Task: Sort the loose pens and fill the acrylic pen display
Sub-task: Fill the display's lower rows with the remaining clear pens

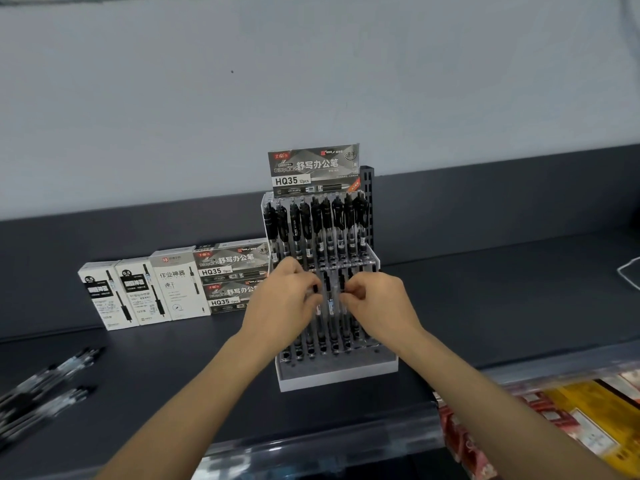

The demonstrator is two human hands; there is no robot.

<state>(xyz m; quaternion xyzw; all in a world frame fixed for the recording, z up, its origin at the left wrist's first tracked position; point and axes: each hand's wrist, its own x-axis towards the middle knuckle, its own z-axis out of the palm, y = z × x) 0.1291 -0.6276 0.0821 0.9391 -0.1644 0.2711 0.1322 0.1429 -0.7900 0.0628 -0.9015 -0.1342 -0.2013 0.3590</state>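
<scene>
At frame centre I noted left hand (pixel 287 301) and right hand (pixel 379 304), fingers curled, pinching pens (pixel 331 299) in the acrylic display's (pixel 339 379) lower row.

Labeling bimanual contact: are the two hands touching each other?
Apart. Head view: upright pens show in the gap between left hand and right hand.

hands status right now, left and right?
Left hand: pinches a pen in the lower row.
Right hand: pinches a neighbouring pen in the same row.
</scene>
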